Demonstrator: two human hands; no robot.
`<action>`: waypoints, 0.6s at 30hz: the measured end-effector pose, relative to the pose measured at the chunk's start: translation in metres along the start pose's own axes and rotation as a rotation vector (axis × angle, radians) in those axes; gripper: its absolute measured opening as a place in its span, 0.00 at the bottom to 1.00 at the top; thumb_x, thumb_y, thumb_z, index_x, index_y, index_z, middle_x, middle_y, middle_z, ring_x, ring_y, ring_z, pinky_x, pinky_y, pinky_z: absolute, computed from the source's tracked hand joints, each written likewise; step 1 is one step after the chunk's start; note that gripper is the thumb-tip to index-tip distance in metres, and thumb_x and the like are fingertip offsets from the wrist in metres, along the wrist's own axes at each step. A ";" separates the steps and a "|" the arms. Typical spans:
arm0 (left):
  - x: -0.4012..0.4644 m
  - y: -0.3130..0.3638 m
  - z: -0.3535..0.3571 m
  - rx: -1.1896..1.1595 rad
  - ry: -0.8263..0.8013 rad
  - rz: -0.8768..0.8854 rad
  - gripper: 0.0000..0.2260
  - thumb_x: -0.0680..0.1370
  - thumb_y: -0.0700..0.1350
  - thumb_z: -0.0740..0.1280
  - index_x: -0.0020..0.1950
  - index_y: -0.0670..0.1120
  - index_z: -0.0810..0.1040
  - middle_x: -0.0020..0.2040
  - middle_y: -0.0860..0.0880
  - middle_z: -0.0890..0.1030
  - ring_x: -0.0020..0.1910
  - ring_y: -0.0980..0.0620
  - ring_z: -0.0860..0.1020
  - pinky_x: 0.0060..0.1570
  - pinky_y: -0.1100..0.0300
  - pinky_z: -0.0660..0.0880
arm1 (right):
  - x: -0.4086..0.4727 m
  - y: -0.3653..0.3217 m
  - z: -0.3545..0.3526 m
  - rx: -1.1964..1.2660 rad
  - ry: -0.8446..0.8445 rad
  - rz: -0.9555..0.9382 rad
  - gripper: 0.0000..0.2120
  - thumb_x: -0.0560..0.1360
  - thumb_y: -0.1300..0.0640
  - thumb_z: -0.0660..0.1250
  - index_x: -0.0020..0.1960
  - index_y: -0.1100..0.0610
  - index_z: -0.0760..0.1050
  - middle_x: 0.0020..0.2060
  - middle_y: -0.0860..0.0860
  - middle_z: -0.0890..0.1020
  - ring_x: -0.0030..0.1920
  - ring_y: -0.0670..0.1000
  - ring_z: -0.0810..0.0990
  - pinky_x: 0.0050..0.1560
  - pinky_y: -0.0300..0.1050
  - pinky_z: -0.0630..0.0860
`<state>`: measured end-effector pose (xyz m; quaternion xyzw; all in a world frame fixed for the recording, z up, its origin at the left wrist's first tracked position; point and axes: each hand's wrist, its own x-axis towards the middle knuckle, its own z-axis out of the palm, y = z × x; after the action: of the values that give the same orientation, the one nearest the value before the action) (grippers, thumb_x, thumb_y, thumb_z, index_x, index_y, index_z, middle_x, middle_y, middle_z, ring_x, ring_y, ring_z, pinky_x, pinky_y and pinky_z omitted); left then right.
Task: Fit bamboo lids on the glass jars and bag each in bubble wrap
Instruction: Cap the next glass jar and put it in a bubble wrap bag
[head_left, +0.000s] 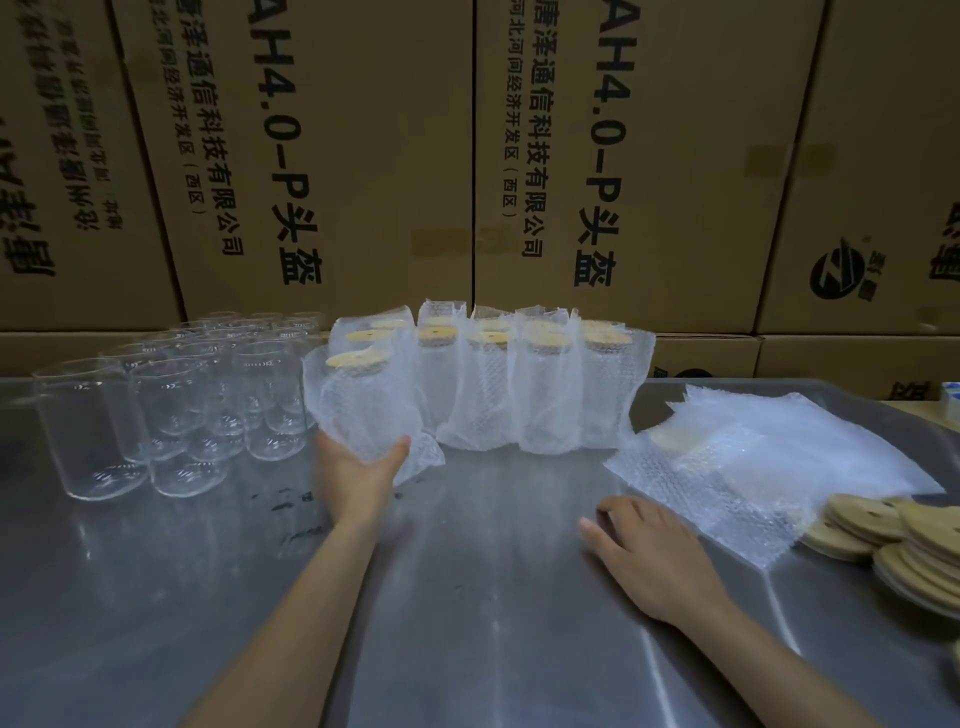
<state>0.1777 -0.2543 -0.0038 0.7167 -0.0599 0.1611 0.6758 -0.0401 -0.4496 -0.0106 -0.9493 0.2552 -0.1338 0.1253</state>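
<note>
1. While my left hand (358, 470) is cupping the base of a bagged jar (363, 405), fingers and thumb wrapped around its bubble wrap, I am holding it at the left end of the wrapped row; whether its bottom is touching the table I cannot tell.
2. My right hand (644, 551) is lying palm down on the table (478, 597), fingers loosely spread and gripping nothing, just beside the near corner of the bags (769, 467).
3. I am working at a dull steel table, smeared and catching soft streaks of light, with a few dark marks near my left wrist.
4. Behind the held jar, the wrapped jars (519, 384) are standing upright in a tight cluster, each showing a bamboo lid at the open top of its bag.
5. To the left, the bare jars (176, 395) are standing in rows without lids, reaching back to the table's far edge.
6. On the right, the flat bags are lying in a loose stack, and the spare lids (904, 545) are piling up at the table's right edge, touching the stack's near corner.
7. Tall brown cartons (363, 156) with black print are walling off the whole background, and the room is looking dim.
</note>
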 end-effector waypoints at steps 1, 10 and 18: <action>0.003 -0.001 0.002 0.003 -0.013 -0.004 0.42 0.68 0.50 0.78 0.75 0.46 0.58 0.72 0.46 0.68 0.70 0.45 0.68 0.67 0.53 0.66 | 0.001 0.000 0.000 0.003 -0.001 -0.003 0.20 0.80 0.37 0.50 0.64 0.46 0.67 0.66 0.45 0.71 0.69 0.49 0.66 0.69 0.49 0.61; 0.031 -0.012 0.015 -0.045 -0.078 -0.010 0.47 0.70 0.46 0.77 0.78 0.47 0.48 0.75 0.46 0.61 0.74 0.46 0.61 0.63 0.61 0.59 | 0.004 0.004 0.005 0.026 0.016 -0.011 0.19 0.79 0.36 0.50 0.64 0.44 0.67 0.66 0.43 0.69 0.70 0.47 0.64 0.70 0.47 0.58; 0.052 -0.024 0.018 -0.080 -0.083 -0.012 0.43 0.67 0.44 0.79 0.75 0.48 0.57 0.72 0.48 0.66 0.71 0.47 0.66 0.62 0.60 0.60 | 0.005 0.005 0.006 0.031 0.042 -0.026 0.19 0.79 0.36 0.52 0.64 0.44 0.67 0.66 0.42 0.69 0.70 0.47 0.64 0.70 0.46 0.59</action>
<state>0.2366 -0.2632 -0.0105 0.6956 -0.0898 0.1246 0.7018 -0.0363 -0.4557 -0.0170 -0.9475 0.2433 -0.1592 0.1330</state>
